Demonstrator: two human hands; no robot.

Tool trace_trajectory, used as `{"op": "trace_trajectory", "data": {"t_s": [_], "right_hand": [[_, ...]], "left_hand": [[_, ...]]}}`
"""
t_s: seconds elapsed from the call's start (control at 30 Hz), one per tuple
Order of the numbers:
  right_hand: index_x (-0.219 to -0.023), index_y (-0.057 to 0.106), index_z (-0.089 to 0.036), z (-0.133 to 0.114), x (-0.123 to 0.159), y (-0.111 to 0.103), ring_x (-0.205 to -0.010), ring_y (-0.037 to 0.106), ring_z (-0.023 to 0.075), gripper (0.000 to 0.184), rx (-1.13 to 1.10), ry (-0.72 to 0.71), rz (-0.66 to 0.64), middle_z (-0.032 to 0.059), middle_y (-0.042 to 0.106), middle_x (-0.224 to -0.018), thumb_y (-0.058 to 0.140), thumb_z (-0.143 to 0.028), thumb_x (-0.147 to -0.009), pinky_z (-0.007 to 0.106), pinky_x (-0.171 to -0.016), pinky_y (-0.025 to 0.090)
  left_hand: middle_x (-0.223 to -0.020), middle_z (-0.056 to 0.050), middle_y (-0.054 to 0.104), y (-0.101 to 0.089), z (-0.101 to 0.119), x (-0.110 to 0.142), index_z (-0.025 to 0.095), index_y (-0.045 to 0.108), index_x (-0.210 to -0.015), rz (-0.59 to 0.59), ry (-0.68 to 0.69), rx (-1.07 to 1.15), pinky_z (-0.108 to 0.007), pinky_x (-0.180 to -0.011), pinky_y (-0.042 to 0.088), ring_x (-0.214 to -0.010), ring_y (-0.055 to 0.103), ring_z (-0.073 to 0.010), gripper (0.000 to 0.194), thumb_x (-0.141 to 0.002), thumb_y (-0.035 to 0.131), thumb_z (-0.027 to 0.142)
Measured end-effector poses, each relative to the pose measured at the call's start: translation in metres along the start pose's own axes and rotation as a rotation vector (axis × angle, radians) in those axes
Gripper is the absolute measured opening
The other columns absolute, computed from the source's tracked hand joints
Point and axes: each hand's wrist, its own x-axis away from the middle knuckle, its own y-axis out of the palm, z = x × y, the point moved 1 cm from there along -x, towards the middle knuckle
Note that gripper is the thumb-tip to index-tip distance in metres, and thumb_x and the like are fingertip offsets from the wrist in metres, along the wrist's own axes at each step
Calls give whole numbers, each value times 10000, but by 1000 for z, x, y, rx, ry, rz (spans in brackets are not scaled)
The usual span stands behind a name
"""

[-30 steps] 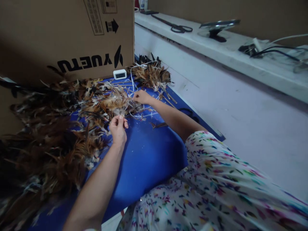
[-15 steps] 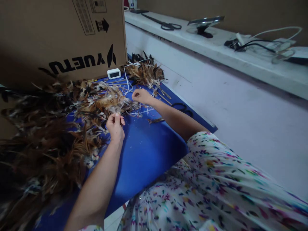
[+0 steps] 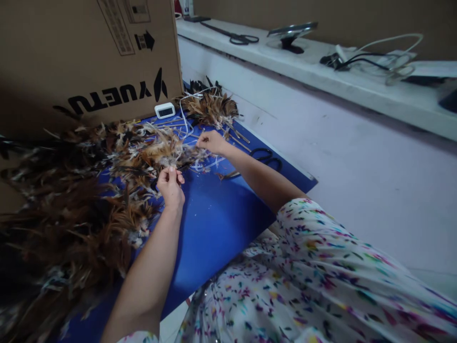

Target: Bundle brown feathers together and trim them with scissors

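Our left hand (image 3: 171, 187) and right hand (image 3: 212, 142) press fingertips together by the feathers (image 3: 155, 153), presumably for fine control. Whether they pinch any, we cannot tell.

Left hand (image 3: 172, 187) pinched right at the brown feathers (image 3: 154, 154), right hand (image 3: 212, 142) curled just beyond, any hold too small to tell! Black-handled scissors (image 3: 268, 157) on the blue bench (image 3: 210, 219), cardboard box (image 3: 117, 52) behind.

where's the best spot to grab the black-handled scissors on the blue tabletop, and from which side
By the black looped handles, probably from the side of the pale wall: both loops show there, while the bare right forearm crosses just beside them, likely blocking the opposite approach.
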Motion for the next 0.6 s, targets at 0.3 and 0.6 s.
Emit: {"op": "trace_trajectory", "data": {"t_s": [0.3,0.6], "right_hand": [[-663,584,-160,8,34,-39,-505,591,96,108,-377,159,79,2,651,-568,643,-138,-751,185,-471,421],[-694,643,-137,47,60,-71,-453,566,73,58,-283,177,70,-2,659,-562,701,-131,-694,174,-463,442]], "left_hand": [[-546,61,545,-4,2,3,160,514,-715,1,-8,21,-162,-414,314,-398,429,-24,366,-679,781,407],[-562,54,543,-5,0,0,158,514,-738,-1,17,-12,-170,-423,333,-406,433,-31,378,-688,766,436]]}}
